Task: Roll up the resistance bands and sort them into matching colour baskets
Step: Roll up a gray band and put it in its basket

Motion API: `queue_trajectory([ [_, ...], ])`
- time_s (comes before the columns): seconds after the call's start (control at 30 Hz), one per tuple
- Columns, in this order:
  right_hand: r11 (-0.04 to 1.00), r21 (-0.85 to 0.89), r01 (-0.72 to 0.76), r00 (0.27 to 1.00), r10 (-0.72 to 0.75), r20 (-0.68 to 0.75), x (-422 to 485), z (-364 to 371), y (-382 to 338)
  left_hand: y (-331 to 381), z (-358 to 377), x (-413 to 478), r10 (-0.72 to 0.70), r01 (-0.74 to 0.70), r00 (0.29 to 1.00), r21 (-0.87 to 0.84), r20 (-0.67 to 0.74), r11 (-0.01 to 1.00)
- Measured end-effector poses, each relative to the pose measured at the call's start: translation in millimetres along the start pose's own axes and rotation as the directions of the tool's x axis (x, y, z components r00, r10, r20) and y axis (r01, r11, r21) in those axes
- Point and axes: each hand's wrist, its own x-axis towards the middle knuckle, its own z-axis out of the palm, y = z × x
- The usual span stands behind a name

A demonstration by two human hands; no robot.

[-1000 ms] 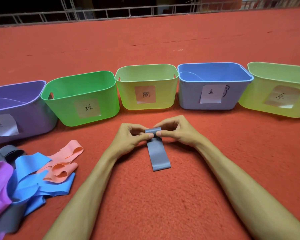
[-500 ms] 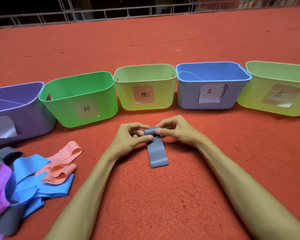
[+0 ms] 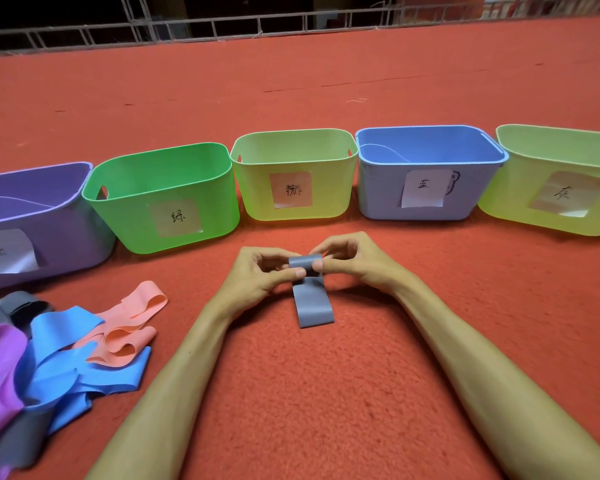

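Two hands work on one grey band [image 3: 314, 306] in the middle of the red floor [image 3: 326, 393], just in front of the row of baskets [image 3: 257, 192]. The left hand [image 3: 257, 277] and the right hand [image 3: 355, 261] each pinch the rolled top end between thumb and fingers, so each grip is closed on the band. The rest of the band lies flat on the floor, pointing back toward the person.

The band looks thin, light and floppy, like soft rubber. It will likely stretch, and the roll may spring open if let go. So it needs a firm pinch at both side edges while it is turned. Its home is likely the far-right basket [image 3: 510, 202], whose paper label says grey. More loose bands lie in a pile [image 3: 66, 368] at the left, well apart from the hands.
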Motion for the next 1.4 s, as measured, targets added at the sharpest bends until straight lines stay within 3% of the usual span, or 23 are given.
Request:
queue_trajectory([
  [0.2, 0.999, -0.023, 0.031, 0.999, -0.030, 0.019, -2.6, -1.6, -1.1, -2.0, -0.2, 0.5, 0.069, -0.067, 0.998, 0.083, -0.015, 0.994],
  [0.33, 0.998, 0.002, 0.056, 0.998, -0.056, 0.011, -3.0, -2.1, 0.4, -6.0, -0.3, 4.9, 0.014, -0.014, 1.000, 0.136, 0.000, 0.991],
  [0.57, 0.998, -0.014, 0.064, 0.998, -0.064, -0.009, -1.8, 2.0, 3.0, -1.2, 0.2, 1.9, -0.015, 0.006, 0.998, 0.133, 0.066, 0.991],
  [0.93, 0.999, -0.014, 0.035, 0.999, -0.035, -0.015, -2.8, 3.7, -1.5, -2.0, -3.7, 1.8, 0.047, -0.049, 0.998, 0.047, 0.041, 0.998],
  [1.2, 0.997, 0.024, 0.067, 0.998, -0.066, -0.004, -4.1, 1.2, -0.6, -1.3, -0.5, 5.7, -0.035, 0.029, 0.999, 0.136, 0.042, 0.990],
  [1.4, 0.999, 0.007, 0.049, 0.998, -0.049, -0.026, -2.1, 3.4, 4.8, 0.4, 2.2, 5.3, -0.015, 0.007, 0.996, 0.092, 0.082, 0.996],
])
